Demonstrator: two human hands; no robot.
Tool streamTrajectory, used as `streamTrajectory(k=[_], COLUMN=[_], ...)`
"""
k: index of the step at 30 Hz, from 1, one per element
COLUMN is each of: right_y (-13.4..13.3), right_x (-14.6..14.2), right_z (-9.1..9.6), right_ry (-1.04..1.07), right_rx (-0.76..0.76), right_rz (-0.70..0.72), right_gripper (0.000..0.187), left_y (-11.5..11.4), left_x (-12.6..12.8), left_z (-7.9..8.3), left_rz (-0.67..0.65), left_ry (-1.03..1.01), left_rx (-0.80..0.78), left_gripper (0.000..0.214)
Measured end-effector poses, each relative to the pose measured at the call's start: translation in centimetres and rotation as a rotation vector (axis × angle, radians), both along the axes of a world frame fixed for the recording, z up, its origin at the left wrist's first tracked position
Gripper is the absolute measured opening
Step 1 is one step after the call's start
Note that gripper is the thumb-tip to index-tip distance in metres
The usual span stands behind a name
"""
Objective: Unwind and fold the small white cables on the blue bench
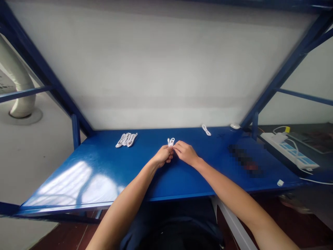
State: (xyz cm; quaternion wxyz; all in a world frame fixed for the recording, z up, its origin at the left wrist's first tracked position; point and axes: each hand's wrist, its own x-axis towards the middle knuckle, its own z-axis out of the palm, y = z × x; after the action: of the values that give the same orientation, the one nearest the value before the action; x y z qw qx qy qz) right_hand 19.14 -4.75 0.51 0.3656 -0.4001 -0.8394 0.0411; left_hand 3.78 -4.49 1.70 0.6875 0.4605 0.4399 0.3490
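A white cable (171,141), folded into a small bundle, stands up out of my left hand (163,155), whose fingers are wrapped round its lower part. My right hand (185,152) meets it from the right, thumb and fingertips pinched at the side of the bundle; a bit of the cable seems to be between them. Several bundled white cables (126,139) lie side by side to the left on the blue table (145,180). One more white cable bundle (206,130) lies by itself at the back right.
A white power strip (291,152) with a plugged-in adapter stands on the right. Near it are a white cube-shaped piece (280,182), a blurred dark object (244,161) and a white rounded object (235,126). Blue frame posts (75,132) flank the table.
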Motion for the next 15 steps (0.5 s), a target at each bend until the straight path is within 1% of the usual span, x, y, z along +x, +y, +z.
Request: streamTrajectory(k=[2,3,4,6,8,9,10,12,13,15], right_y=[-0.1,0.0,0.0,0.3,0.5,0.6,0.7,0.7,0.6,0.6], right_x=[-0.3,-0.4,-0.5,-0.6,-0.5,-0.4,-0.3,-0.2,-0.3,-0.4], right_z=[0.0,0.0,0.0,0.2,0.4,0.5,0.6,0.7,0.7,0.7], right_ry=[0.079,0.169,0.284,0.545,0.762,0.835,0.886,0.936,0.942,0.912], right_rx=[-0.046,-0.11,-0.211,-0.501,-0.822,-0.951,-1.045,-1.133,-1.137,-1.088], right_rz=[0.007,0.007,0.007,0.027,0.101,0.15,0.193,0.242,0.248,0.238], right_gripper=[0.019,0.016,0.013,0.016,0.026,0.029,0.03,0.028,0.028,0.026], left_y=[0.0,0.1,0.1,0.2,0.2,0.2,0.1,0.1,0.1,0.1], left_x=[0.0,0.0,0.0,-0.2,-0.4,-0.5,-0.6,-0.7,-0.7,-0.7], left_z=[0.0,-0.1,-0.2,-0.4,-0.7,-0.8,-0.9,-1.0,-1.1,-1.3], left_rz=[0.014,0.027,0.045,0.086,0.121,0.127,0.126,0.112,0.102,0.096], left_ry=[-0.012,0.007,0.044,0.162,0.309,0.381,0.446,0.546,0.575,0.584], left_rx=[0.025,0.082,0.172,0.421,0.676,0.771,0.834,0.887,0.896,0.896], left_gripper=[0.022,0.023,0.024,0.026,0.025,0.024,0.022,0.019,0.018,0.019])
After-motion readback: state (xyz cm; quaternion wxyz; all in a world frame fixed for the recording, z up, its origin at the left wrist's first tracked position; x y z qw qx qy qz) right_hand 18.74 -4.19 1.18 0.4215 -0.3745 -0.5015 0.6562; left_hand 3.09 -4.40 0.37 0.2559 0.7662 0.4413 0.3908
